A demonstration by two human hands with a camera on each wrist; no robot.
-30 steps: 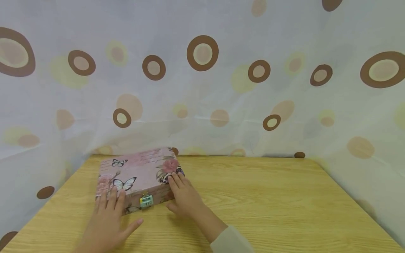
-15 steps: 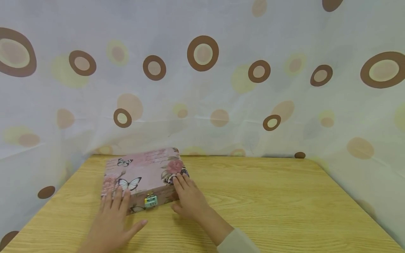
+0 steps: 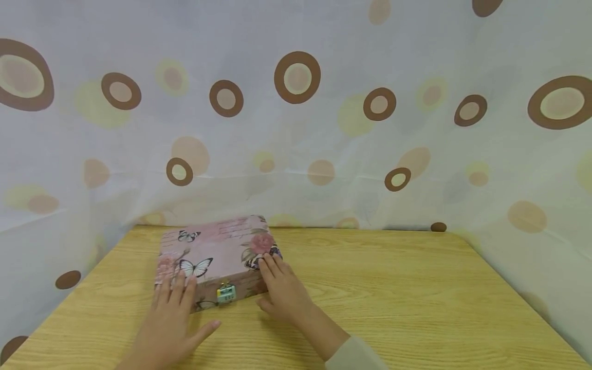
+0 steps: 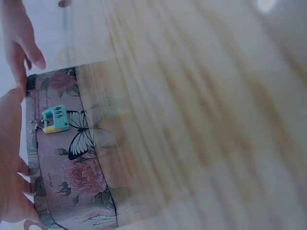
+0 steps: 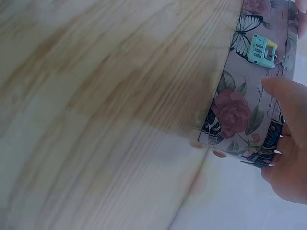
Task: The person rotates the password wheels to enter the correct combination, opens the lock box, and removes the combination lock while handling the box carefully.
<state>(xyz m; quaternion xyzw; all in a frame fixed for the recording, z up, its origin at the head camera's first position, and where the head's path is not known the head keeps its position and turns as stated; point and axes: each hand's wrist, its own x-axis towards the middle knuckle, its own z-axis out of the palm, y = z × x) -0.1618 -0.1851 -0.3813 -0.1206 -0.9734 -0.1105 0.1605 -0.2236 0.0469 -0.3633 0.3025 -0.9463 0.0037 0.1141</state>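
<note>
A pink box (image 3: 222,249) printed with roses and butterflies lies closed on the wooden table, slightly turned. On its front hangs a small mint-green combination padlock (image 3: 226,293) with a yellow corner, also plain in the left wrist view. My left hand (image 3: 163,326) rests its spread, straight fingers on the box's front left corner, the thumb pointing away from it. My right hand (image 3: 288,293) lays extended fingers over the front right part of the lid. In the right wrist view that thumb (image 5: 283,91) is at the front face; the fingertips are partly hidden.
The light wood table (image 3: 393,288) extends to the right of the box. A pale curtain (image 3: 324,128) with brown and yellow ovals hangs behind and along both sides. The box's back edge is near the table's rear edge.
The box has slid to the right across the table, with both hands moving along on it. The padlock shifts with it, and the lid stays closed.
</note>
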